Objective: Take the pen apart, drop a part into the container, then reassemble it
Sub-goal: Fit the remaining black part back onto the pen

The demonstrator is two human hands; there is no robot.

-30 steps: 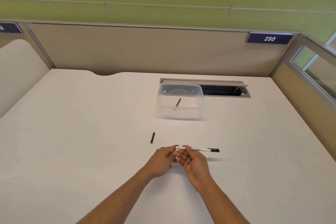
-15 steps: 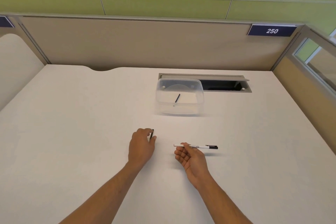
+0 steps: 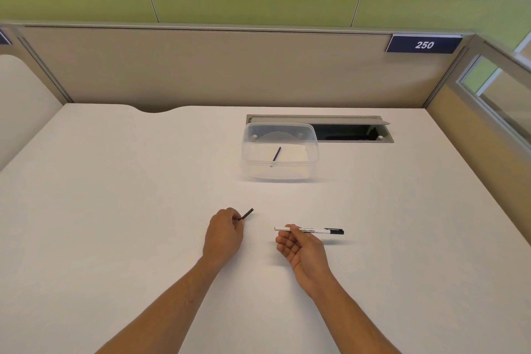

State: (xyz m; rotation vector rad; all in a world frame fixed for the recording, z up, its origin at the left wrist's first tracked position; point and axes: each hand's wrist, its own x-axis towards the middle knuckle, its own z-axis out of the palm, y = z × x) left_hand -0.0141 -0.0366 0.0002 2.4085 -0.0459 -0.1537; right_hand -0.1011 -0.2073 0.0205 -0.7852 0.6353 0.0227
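Note:
My right hand (image 3: 303, 250) pinches a white pen barrel (image 3: 313, 230) between thumb and fingertips, holding it level just above the table; its black cap end points right. My left hand (image 3: 225, 234) grips one end of a small black pen piece (image 3: 247, 214), whose other end sticks out up and to the right. A clear plastic container (image 3: 280, 174) stands further back at the table's middle. Inside it lies a thin black pen part (image 3: 276, 154).
The white table (image 3: 115, 210) is bounded by a beige partition at the back and right. An open cable slot (image 3: 350, 132) sits right behind the container. A "250" sign (image 3: 423, 44) hangs on the partition.
My left hand left the pen barrel, moved left to the small black piece on the table and picked it up. My right hand keeps holding the barrel.

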